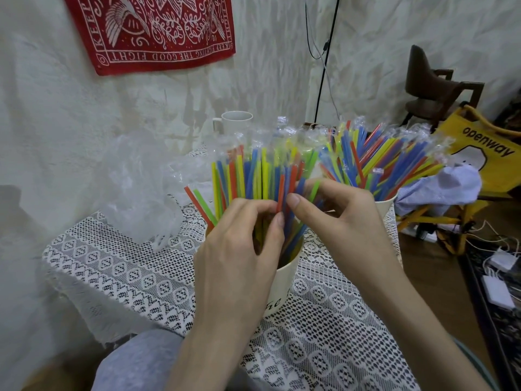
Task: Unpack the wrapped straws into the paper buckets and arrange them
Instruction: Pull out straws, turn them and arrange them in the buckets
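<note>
I see my left hand [239, 230] and right hand [332, 213] pinching coloured straws [262, 176] in near paper bucket [284, 275], second bucket [384, 206] behind right, lace-covered counter [127, 275]

Near bucket [284, 280] mouth crowded: my hands and fanned straws [262, 176] fill it. Second bucket [384, 204] blocks right, just beside. Crumpled plastic [141, 190] blocks left. I see open lace tablecloth [127, 275] front-left.

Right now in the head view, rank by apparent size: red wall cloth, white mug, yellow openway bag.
1. Red wall cloth, though cropped by the frame.
2. Yellow openway bag, partly hidden.
3. White mug, clearly smallest.
</note>
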